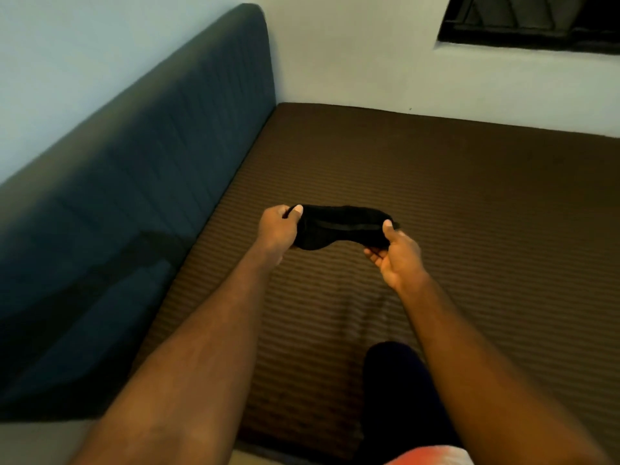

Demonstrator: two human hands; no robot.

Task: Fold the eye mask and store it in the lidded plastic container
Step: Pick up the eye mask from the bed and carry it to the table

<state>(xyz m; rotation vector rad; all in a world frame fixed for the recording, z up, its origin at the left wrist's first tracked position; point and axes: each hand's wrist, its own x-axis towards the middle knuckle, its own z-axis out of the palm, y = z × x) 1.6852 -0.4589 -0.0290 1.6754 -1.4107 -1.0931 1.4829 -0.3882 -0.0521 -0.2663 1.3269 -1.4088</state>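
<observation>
a black eye mask (342, 228) is held stretched out flat between two hands above a brown striped mattress (469, 203). its one end is pinched by the left hand (278, 228), thumb on top and the other fingers curled shut underneath; its other end is pinched by the right hand (397, 253), thumb pressed on the upper face and the fingers loosely bent below. a thin strap runs along the mask between the two thumbs, and a short bit of it shows past the left thumb. the mask is judged to be unfolded as yet, and the lidded plastic container is not seen anywhere in view. if the ends are brought together unevenly, a crooked fold could result; the slack strap could be caught between the halves or left dangling past the fingertips, so that it snags on the container's rim later. a light pinch by the right fingers could let that end slip onto the mattress.
</observation>
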